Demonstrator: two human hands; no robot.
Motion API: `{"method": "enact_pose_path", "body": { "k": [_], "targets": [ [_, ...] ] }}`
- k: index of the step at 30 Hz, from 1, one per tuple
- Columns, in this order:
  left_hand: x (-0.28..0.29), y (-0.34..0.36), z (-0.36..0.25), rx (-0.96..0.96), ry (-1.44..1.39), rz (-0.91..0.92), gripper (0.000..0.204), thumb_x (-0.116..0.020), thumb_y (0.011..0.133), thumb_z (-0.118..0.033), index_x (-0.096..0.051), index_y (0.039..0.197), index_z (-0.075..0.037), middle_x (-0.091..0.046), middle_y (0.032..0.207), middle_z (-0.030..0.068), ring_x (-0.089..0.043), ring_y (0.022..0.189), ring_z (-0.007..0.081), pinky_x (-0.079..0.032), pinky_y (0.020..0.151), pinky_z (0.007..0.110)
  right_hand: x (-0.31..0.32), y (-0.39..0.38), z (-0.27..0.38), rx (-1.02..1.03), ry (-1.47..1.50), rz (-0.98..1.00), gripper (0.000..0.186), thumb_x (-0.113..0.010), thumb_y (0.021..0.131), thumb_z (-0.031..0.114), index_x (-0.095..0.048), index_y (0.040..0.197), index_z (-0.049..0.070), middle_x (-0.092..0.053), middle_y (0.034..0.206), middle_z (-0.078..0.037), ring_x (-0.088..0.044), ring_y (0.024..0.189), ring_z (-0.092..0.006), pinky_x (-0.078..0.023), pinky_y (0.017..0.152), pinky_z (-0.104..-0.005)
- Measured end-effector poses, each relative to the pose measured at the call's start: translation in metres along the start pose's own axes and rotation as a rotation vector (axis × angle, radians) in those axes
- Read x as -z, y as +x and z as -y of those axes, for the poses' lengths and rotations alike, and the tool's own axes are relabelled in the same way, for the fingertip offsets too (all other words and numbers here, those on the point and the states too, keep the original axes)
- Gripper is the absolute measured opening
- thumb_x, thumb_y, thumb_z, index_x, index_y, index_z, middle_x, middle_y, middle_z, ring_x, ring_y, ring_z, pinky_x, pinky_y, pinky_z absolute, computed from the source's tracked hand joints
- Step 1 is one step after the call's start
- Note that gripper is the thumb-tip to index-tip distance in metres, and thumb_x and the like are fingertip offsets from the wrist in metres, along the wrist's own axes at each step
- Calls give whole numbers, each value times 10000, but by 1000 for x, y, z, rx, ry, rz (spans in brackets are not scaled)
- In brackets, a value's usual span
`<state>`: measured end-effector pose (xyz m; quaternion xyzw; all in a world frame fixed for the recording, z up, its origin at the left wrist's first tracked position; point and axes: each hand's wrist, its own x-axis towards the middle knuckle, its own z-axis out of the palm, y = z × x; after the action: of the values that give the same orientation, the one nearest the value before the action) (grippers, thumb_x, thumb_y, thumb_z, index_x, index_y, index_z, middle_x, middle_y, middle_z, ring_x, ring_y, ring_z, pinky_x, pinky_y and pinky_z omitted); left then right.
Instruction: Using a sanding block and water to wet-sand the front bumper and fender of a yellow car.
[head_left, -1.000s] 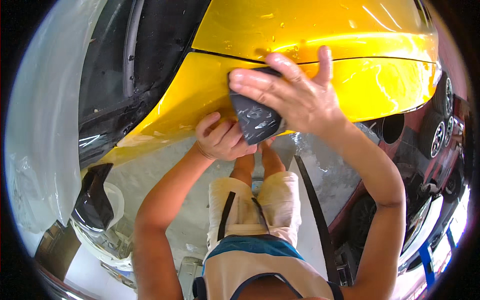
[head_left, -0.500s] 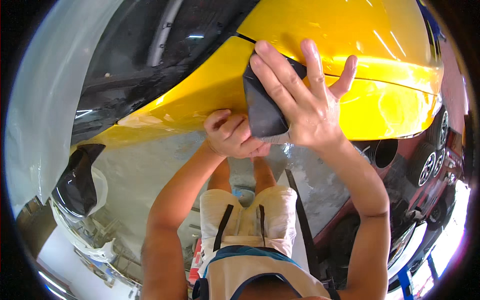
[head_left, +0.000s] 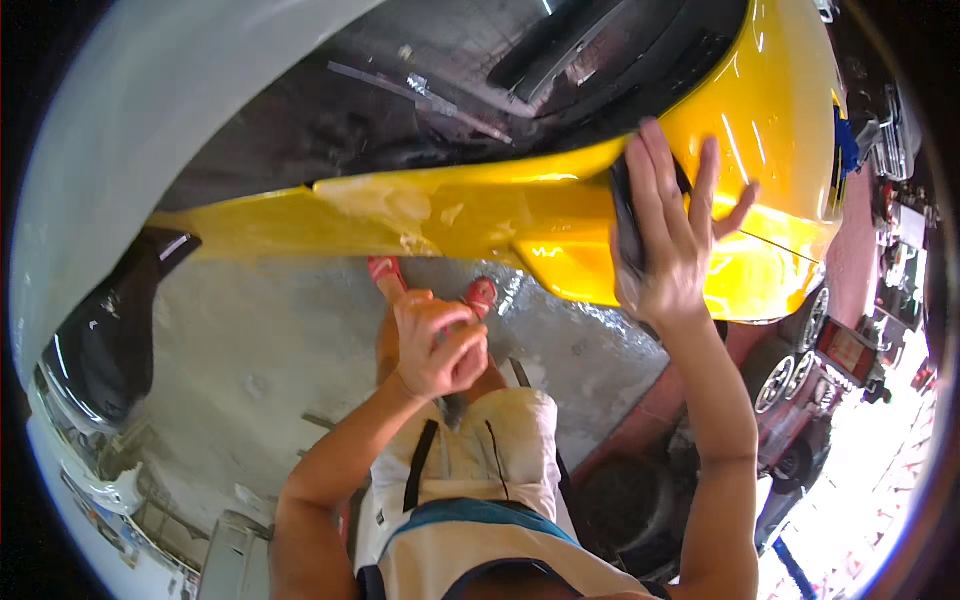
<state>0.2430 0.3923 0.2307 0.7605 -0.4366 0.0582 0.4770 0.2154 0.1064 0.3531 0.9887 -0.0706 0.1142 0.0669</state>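
My right hand (head_left: 672, 255) lies over a dark grey sheet of sandpaper (head_left: 627, 225), fingers stretched and spread. It holds the sheet against the glossy yellow car body (head_left: 765, 170), near the corner of the dark window glass (head_left: 430, 110). Most of the sheet is hidden beneath the palm and fingers. My left hand (head_left: 440, 345) hovers in front of my legs, apart from the car, with its fingers curled in and nothing visible in them. Pale, dull patches (head_left: 375, 200) mark the yellow strip below the glass.
A black side mirror (head_left: 110, 335) juts out at the left. The concrete floor (head_left: 250, 340) looks wet below the car. Wheels (head_left: 770, 375) and dark tyres (head_left: 625, 500) stand to the right. My feet wear red sandals (head_left: 482, 295).
My left hand has drawn back from beside the sandpaper, toward my body. My right hand has shifted right with the sheet, which now shows less beside the fingers. The view has moved too.
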Motion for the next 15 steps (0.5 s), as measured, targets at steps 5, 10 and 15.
{"method": "enact_pose_path", "body": {
  "k": [5, 10, 15],
  "targets": [
    [21, -52, 34, 192, 48, 3, 259, -766, 781, -79, -661, 1012, -130, -602, 1127, 68, -582, 987, 278, -458, 883, 468, -4, -14, -10, 29, -11, -21, 602, -522, 937, 193, -499, 1528, 80, -490, 1581, -84, -248, 1556, -405, 146, 1203, -619],
    [24, -99, 49, 422, -26, 158, 241, -761, 813, -32, -648, 1020, -85, -598, 1134, 116, -614, 967, 306, -497, 833, 421, 0, 8, -3, 83, 28, -7, 610, -539, 944, 206, -481, 1542, 96, -491, 1582, -87, -172, 1578, -406, 155, 1199, -629],
    [31, -132, 53, 547, 28, 192, 207, -730, 860, -4, -631, 1031, -65, -586, 1153, 150, -660, 899, 354, -545, 726, 425, -10, 3, -20, 360, -110, 40, 594, -561, 934, 366, -551, 1486, 146, -526, 1556, -26, -220, 1574, -363, 95, 1201, -678]
  ]
}}
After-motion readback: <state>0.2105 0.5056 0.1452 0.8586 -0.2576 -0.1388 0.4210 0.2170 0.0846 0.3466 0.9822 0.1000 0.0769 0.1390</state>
